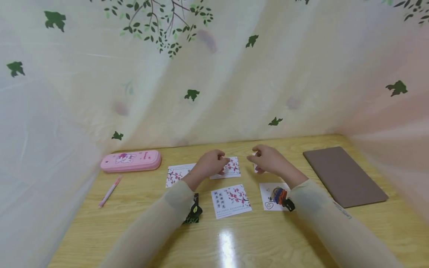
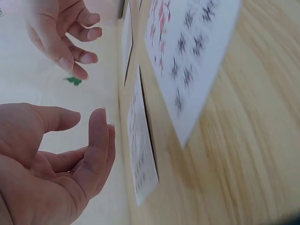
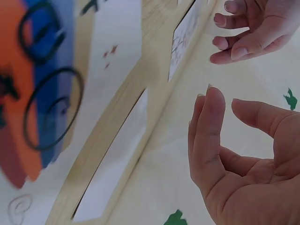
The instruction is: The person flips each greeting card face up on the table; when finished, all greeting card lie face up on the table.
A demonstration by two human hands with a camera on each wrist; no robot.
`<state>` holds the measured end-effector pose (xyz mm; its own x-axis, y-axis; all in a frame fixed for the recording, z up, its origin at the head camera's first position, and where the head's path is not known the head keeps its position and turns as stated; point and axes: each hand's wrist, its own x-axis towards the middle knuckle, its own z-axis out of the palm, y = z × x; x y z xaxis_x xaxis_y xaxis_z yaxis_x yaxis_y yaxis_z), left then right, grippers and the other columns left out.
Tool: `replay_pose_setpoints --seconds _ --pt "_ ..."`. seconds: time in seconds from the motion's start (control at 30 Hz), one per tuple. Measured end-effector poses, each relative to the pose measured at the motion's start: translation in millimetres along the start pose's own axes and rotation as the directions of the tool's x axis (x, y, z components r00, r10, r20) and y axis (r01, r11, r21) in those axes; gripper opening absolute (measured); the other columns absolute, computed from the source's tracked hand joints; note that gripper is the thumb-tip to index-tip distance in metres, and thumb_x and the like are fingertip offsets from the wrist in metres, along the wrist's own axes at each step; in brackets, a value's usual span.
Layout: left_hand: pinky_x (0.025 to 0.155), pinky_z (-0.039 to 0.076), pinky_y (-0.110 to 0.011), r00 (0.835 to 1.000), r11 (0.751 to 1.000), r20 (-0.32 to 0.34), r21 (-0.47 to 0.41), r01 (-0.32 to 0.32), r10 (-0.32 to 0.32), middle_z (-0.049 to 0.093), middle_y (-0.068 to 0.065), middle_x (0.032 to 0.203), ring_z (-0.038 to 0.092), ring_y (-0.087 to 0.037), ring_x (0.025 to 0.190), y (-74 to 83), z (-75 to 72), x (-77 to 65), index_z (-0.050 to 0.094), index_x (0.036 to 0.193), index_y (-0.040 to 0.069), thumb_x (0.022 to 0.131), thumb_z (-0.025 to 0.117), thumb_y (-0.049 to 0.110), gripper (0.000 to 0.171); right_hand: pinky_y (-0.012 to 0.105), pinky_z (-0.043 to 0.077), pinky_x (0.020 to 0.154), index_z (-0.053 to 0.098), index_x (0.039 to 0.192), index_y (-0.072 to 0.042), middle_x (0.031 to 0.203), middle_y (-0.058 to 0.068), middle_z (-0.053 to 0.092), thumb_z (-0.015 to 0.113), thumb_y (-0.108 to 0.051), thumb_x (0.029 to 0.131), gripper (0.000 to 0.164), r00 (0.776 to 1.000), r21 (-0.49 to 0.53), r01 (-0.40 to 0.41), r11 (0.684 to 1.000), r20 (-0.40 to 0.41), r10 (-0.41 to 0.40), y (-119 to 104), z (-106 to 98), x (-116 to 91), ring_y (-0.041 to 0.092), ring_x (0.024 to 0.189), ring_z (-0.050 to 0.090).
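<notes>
My left hand [image 1: 209, 163] hovers above the table, over a back-row card with pink blossom [image 1: 232, 168], its fingers loosely bent and nothing between them. Opposite it, my right hand [image 1: 268, 160] is also raised with thumb and fingers apart, holding nothing. Behind the right hand lies a white card [image 3: 117, 164], mostly hidden in the head view. A blossom card with dark lettering [image 1: 231, 201] lies in front, between the forearms. Partly covered by the right wrist is a card with a colourful drawing and a heart [image 1: 268, 197]. Another blossom card [image 1: 177, 175] lies beyond the left wrist.
A pink pencil case [image 1: 130, 161] stands at the back left, with a pink and white pen [image 1: 110, 191] in front of it. On the right lies a grey-brown flat folder [image 1: 345, 176]. A pale curtain with green bird shapes [image 1: 218, 111] hangs behind the table.
</notes>
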<state>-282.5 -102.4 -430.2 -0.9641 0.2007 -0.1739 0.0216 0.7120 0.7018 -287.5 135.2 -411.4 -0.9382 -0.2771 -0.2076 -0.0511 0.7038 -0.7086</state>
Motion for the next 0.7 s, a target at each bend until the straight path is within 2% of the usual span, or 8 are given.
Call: replay_pose_setpoints --seconds 0.2,0.43,0.53,0.7 --pt "0.110 0.056 -0.044 0.998 0.998 0.037 0.025 -0.051 0.050 0.076 -0.007 0.123 0.075 -0.012 0.086 19.5 13.9 6.3 0.052 0.155 0.004 0.107 0.064 0.034 0.058 0.038 0.068 0.079 0.038 0.160 0.005 0.137 0.029 0.062 0.062 -0.030 0.108 0.067 1.000 0.022 -0.003 1.000 -0.006 0.003 11 -9 -6 0.022 0.086 0.075" --pt "0.104 0.057 -0.036 0.996 0.995 0.050 0.052 -0.081 0.079 0.071 -0.001 0.123 0.073 -0.011 0.093 43.2 28.3 15.4 0.053 0.155 0.007 0.103 0.071 0.034 0.061 0.039 0.068 0.082 0.034 0.162 0.006 0.145 0.033 0.057 0.064 -0.033 0.108 0.073 0.997 -0.003 -0.071 0.997 -0.031 0.071 30 -31 -11 0.026 0.093 0.077" --pt "0.107 0.056 -0.035 0.993 0.992 0.062 0.070 -0.105 0.100 0.069 -0.001 0.126 0.070 -0.012 0.101 50.3 35.1 20.6 0.053 0.155 0.006 0.100 0.075 0.033 0.065 0.038 0.068 0.082 0.033 0.162 0.007 0.146 0.035 0.056 0.064 -0.031 0.108 0.074 0.994 -0.004 -0.099 0.995 -0.043 0.099 39 -39 -13 0.028 0.096 0.077" --pt "0.115 0.053 -0.038 0.990 0.978 0.064 0.164 -0.132 0.123 0.070 -0.006 0.136 0.067 -0.021 0.121 55.7 46.1 28.1 0.054 0.154 0.005 0.097 0.079 0.032 0.068 0.037 0.068 0.082 0.031 0.161 0.011 0.145 0.038 0.053 0.065 -0.025 0.107 0.073 0.992 0.035 -0.115 0.993 -0.041 0.117 52 -45 -14 0.031 0.100 0.074"
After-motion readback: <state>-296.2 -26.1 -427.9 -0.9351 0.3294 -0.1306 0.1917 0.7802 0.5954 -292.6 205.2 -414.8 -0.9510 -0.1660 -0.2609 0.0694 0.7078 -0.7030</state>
